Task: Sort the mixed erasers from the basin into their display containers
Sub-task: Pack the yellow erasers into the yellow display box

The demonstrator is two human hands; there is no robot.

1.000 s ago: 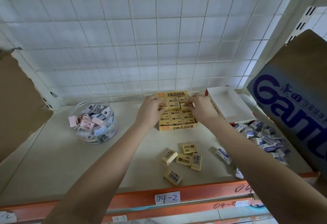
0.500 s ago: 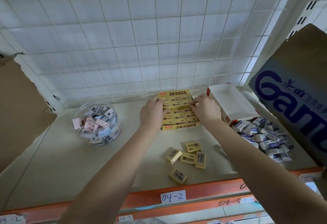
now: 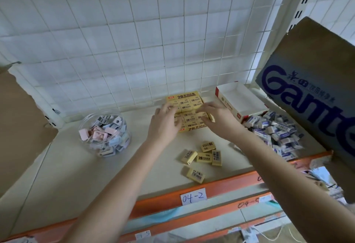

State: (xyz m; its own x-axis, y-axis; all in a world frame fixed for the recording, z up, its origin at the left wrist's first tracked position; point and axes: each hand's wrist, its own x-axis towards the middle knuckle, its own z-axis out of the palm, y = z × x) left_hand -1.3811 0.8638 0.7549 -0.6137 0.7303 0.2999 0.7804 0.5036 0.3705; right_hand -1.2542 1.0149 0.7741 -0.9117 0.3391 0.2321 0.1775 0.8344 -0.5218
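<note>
A yellow display box (image 3: 183,98) of 2B erasers stands at the back of the shelf, packed in rows. My left hand (image 3: 164,126) lies on its left front part, fingers spread over the erasers. My right hand (image 3: 218,118) rests on its right side, fingertips touching the middle rows; neither hand grips anything that I can see. Several loose yellow erasers (image 3: 204,158) lie on the shelf in front of the box. A clear round tub (image 3: 105,134) at the left holds pink, blue and grey erasers. A heap of blue-and-white erasers (image 3: 277,133) lies at the right.
An empty white box with red trim (image 3: 241,101) stands right of the yellow box. A large printed carton (image 3: 315,91) overhangs the right side and a cardboard flap (image 3: 21,119) the left. The orange shelf edge (image 3: 226,182) carries a label 04-2. A wire grid backs the shelf.
Both hands have slid a little toward the front of the yellow box, and the fingers have spread. Nothing was lifted.
</note>
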